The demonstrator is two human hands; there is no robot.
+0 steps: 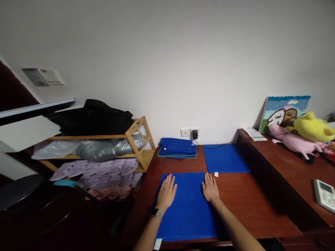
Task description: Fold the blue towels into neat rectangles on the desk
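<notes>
A blue towel (pixel 190 205) lies spread flat on the brown wooden table (pixel 248 198), with white tags at its upper right and lower left corners. My left hand (pixel 166 193) rests flat on its upper left part, fingers stretched out; a watch is on that wrist. Over the upper right corner lies my right hand (pixel 210 188), palm down with fingers extended. Behind it, a second blue towel (pixel 226 158) is laid out flat near the wall. Folded blue towels (pixel 176 148) sit in a pile at the table's back left.
On the left stands a wooden rack (pixel 141 150) with a black bag (pixel 91 118) on top and rows of slippers (pixel 104 169) below. A raised desk on the right holds plush toys (pixel 290 139) and a calculator (pixel 325 195). A cable runs from the plugged-in adapter (pixel 195 134).
</notes>
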